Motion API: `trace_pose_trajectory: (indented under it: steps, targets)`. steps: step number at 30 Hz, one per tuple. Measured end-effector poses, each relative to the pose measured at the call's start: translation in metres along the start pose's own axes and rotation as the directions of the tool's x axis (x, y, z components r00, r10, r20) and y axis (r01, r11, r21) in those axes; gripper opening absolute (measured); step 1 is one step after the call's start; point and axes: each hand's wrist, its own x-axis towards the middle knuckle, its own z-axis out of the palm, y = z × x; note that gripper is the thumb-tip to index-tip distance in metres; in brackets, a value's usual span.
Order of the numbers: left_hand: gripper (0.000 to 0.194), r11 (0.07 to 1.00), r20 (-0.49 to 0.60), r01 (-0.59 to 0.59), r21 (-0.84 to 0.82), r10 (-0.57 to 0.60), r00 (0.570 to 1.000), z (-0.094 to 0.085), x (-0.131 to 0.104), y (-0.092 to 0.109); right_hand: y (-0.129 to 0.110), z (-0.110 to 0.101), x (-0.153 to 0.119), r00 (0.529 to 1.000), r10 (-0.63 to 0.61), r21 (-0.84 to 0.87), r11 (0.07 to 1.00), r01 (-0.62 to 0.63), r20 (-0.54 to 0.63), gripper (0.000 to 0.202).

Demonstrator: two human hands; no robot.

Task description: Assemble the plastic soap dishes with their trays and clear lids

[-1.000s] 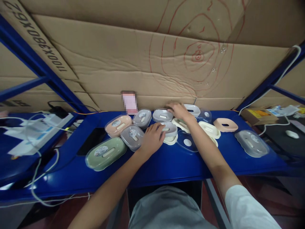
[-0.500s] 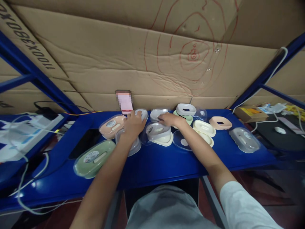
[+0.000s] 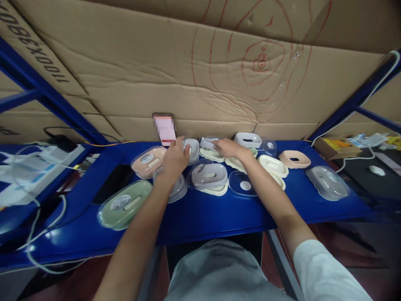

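Note:
Oval soap dishes, several with clear lids, lie across the blue table. My right hand [image 3: 232,149] has its fingers closed on the edge of a grey soap dish [image 3: 209,143], which is tilted above a cream tray [image 3: 211,155] at the back middle. My left hand [image 3: 174,162] is open, thumb apart from the fingers, beside another grey soap dish [image 3: 192,151]. Under that wrist lies a clear-lidded grey dish [image 3: 178,189], partly hidden. A further grey dish [image 3: 209,174] rests on a cream tray between my forearms.
To the left are a pink lidded dish [image 3: 148,162] and a green one [image 3: 125,205]. On the right stand a peach ring-shaped part [image 3: 295,159], cream parts [image 3: 273,166], a white part [image 3: 248,140] and a lidded grey dish [image 3: 328,183]. A phone [image 3: 165,129] leans against the cardboard.
The grey dish under my right hand has been raised and tilted, so more of the cream tray shows. My left hand has shifted slightly off the grey dish beside it. The view moved a little.

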Motion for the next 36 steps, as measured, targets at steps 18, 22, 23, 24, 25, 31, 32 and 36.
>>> trace_pose_trajectory:
  steps: [18,22,23,24,25,31,32,36]
  targets:
    - [0.033,0.972,-0.191,-0.112,-0.206,0.073,0.979,-0.002,0.003,-0.006,-0.044,0.042,0.019,0.922,-0.379,0.025,0.924,0.382,-0.079,0.059]
    - [0.028,0.965,-0.236,-0.138,-0.224,0.083,0.968,-0.002,0.004,-0.007,-0.041,0.047,0.024,0.919,-0.383,0.087,0.916,0.391,-0.095,0.045]
    - [0.027,0.963,-0.248,-0.144,-0.229,0.086,0.965,-0.002,0.004,-0.007,-0.040,0.046,0.025,0.917,-0.384,0.106,0.913,0.395,-0.110,0.040]
    - [0.026,0.961,-0.260,-0.151,-0.233,0.088,0.962,-0.003,0.003,-0.006,-0.039,0.045,0.026,0.915,-0.383,0.126,0.909,0.398,-0.126,0.034]
    - [0.025,0.958,-0.274,-0.159,-0.238,0.091,0.958,-0.004,0.003,-0.006,-0.038,0.044,0.026,0.913,-0.381,0.148,0.904,0.401,-0.144,0.030]
    - [0.023,0.944,-0.364,-0.211,-0.254,0.109,0.925,-0.008,0.002,-0.003,-0.028,0.041,0.030,0.910,-0.345,0.288,0.869,0.402,-0.231,0.021]
    - [0.024,0.942,-0.371,-0.219,-0.256,0.114,0.922,-0.009,0.002,-0.003,-0.027,0.040,0.030,0.912,-0.334,0.309,0.864,0.398,-0.240,0.020]
    - [0.028,0.935,-0.366,-0.244,-0.258,0.139,0.920,-0.008,0.002,-0.002,-0.024,0.032,0.026,0.920,-0.290,0.375,0.848,0.375,-0.264,0.022]
